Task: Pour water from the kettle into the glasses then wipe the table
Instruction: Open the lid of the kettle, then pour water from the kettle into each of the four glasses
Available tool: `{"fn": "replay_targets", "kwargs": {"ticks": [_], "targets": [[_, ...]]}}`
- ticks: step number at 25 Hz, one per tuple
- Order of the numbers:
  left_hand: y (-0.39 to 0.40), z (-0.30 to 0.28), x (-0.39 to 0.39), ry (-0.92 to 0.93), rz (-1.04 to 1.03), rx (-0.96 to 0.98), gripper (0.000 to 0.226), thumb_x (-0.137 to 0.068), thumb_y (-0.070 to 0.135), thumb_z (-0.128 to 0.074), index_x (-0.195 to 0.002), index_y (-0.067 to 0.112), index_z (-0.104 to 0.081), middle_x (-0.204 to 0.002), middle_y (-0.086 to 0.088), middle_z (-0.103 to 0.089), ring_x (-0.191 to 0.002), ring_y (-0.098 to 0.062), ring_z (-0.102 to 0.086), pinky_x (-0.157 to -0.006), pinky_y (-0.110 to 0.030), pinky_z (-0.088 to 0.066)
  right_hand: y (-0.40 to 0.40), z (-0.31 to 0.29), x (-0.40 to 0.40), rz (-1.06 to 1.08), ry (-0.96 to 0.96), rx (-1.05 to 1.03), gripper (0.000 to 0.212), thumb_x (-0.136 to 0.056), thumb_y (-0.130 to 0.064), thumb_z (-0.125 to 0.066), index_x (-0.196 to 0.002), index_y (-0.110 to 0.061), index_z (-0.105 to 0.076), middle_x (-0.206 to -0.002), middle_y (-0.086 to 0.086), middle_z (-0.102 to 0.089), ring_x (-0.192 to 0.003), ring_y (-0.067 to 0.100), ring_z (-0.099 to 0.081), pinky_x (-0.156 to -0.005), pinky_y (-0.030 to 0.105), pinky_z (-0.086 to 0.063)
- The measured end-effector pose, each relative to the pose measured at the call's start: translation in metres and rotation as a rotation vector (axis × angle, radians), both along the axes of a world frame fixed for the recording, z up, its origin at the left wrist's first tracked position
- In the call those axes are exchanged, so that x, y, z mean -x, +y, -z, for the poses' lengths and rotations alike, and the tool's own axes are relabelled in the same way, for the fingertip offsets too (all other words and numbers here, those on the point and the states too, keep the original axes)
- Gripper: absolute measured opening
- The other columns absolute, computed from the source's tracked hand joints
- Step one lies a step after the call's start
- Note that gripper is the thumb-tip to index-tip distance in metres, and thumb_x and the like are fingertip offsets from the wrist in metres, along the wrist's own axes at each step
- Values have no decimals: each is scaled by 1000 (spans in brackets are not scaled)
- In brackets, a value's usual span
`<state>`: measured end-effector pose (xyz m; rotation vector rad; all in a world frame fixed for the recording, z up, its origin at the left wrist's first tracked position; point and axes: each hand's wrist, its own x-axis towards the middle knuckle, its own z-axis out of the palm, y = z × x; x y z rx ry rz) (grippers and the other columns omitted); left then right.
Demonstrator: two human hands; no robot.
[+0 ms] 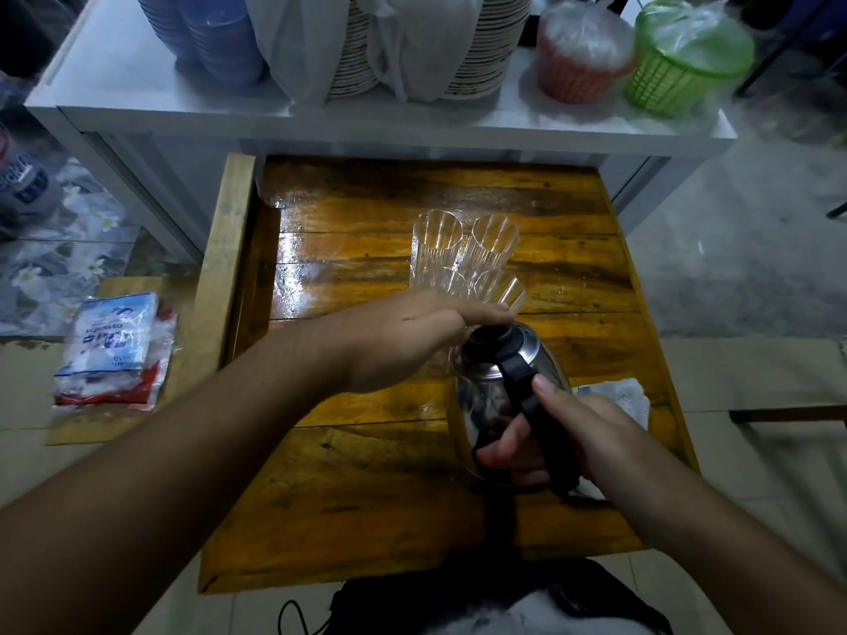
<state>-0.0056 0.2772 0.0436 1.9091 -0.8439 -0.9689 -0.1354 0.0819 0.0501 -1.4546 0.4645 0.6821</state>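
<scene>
A steel kettle (pixel 481 396) with a black handle hangs over the wooden table (pixel 366 474), tilted toward the glasses. My right hand (pixel 563 433) grips its handle. My left hand (pixel 412 336) lies on the kettle's black lid, fingers flat. Several clear ribbed glasses (pixel 463 254) stand bunched just beyond the spout; whether they hold water I cannot tell. A white cloth (pixel 628 396) lies on the table behind the kettle, partly hidden by it.
A white counter (pixel 137 75) at the back carries stacked plates (pixel 486 52), blue bowls (pixel 215 34), a red basket (pixel 577 71) and a green basket (pixel 678 71). A plastic packet (pixel 114 350) sits on a low stool at left. The table's far part shines wet.
</scene>
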Motion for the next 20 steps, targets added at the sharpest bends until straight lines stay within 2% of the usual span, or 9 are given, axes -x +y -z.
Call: {"fn": "replay_targets", "kwargs": {"ticks": [4, 7, 11, 12, 13, 15, 17, 18, 20], "targets": [[-12, -1, -15, 72, -42, -72, 50, -92, 42, -30, -135, 34, -56, -142, 10, -57, -135, -9, -41, -102, -28, -39, 0, -8, -4, 23, 20, 16, 61, -84, -52, -44, -72, -2, -76, -94, 22, -81, -94, 29, -79, -77, 32, -62], [-16, 31, -41, 158, -8, -251, 19, -94, 49, -54, -89, 37, -67, -74, 33, -69, -126, -6, -52, -88, -24, -43, 2, -10, -7, 54, 40, 4, 61, -98, -44, -39, -73, -1, -76, -94, 24, -80, -95, 32, -78, -71, 29, -59], [-17, 51, -59, 139, 253, -70, 20, -94, 45, -57, -78, 34, -62, -53, 31, -63, -67, 17, -58, -63, -9, -40, 2, -14, -9, 48, 41, 33, 61, -106, -34, -33, -77, 1, -74, -94, 24, -80, -95, 33, -78, -76, 33, -58], [-23, 54, -62, 70, 321, -100, 20, -96, 45, -53, -82, 34, -63, -57, 29, -66, -64, 17, -58, -64, -10, -42, 2, -16, -9, 47, 37, 39, 61, -106, -33, -33, -80, 3, -74, -94, 24, -80, -95, 33, -78, -80, 36, -58], [-23, 55, -58, 115, 333, -60, 24, -98, 49, -45, -93, 36, -65, -72, 22, -73, -79, 15, -62, -78, -15, -46, 2, -17, -9, 47, 33, 42, 60, -106, -33, -33, -82, 4, -73, -94, 24, -80, -95, 32, -78, -84, 39, -58], [-16, 51, -55, 248, 265, 3, 50, -99, 57, -21, -125, 39, -60, -122, -2, -71, -125, -2, -55, -112, -36, -32, 3, -20, -9, 49, 24, 45, 59, -106, -33, -32, -84, 5, -72, -95, 24, -80, -95, 32, -78, -88, 42, -58], [-20, 14, -58, 391, 119, -132, 55, -97, 48, -13, -117, 39, -64, -123, 9, -69, -120, -1, -58, -105, -34, -41, 4, -24, -9, 51, 25, 47, 59, -107, -33, -31, -85, 4, -72, -95, 24, -80, -95, 32, -78, -88, 42, -58], [-30, -6, -56, 267, -6, -157, 55, -94, 48, -14, -113, 36, -65, -123, 11, -68, -114, 0, -61, -99, -27, -45, 4, -25, -10, 50, 28, 51, 58, -107, -32, -31, -86, 4, -72, -95, 24, -80, -94, 32, -78, -87, 41, -59], [-27, -25, -54, 189, -20, -92, 62, -85, 51, -17, -117, 29, -64, -130, 4, -66, -116, -6, -61, -99, -27, -44, 5, -28, -11, 53, 34, 53, 58, -107, -31, -31, -86, 4, -72, -94, 24, -80, -93, 31, -79, -82, 37, -59]]}}
